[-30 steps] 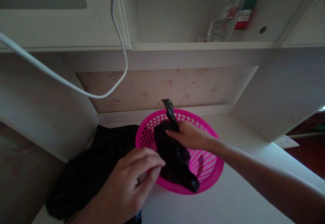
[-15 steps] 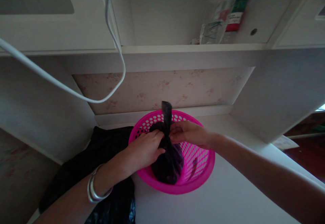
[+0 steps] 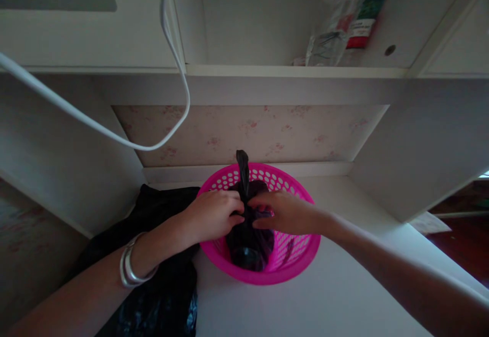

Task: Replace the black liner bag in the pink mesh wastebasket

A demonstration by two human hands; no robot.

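Observation:
A black plastic bag (image 3: 250,250), bunched and dark, rests inside a pink perforated basket (image 3: 263,277). Its twisted neck (image 3: 243,169) sticks up above the rim at the back. From the left, my left hand (image 3: 219,215), with silver bangles at the wrist, pinches the bag just below that neck. My right hand (image 3: 282,212) reaches in from the right. Its thumb and fingers are parted, with the fingertips against the bag's other side. The exact spot gripped is partly hidden by the fingers.
Left of the basket lies a large black plastic sheet or bag (image 3: 160,296) on the white surface (image 3: 328,306). A white cable (image 3: 153,147) hangs in a loop at upper left. Overhead, a shelf (image 3: 290,71) holds a clear plastic container (image 3: 328,41) and a red-and-green package (image 3: 367,16).
My right thumb has parted from its fingers, and that hand has shifted slightly lower on the bag. The bag's neck leans more to the left. The view has shifted slightly.

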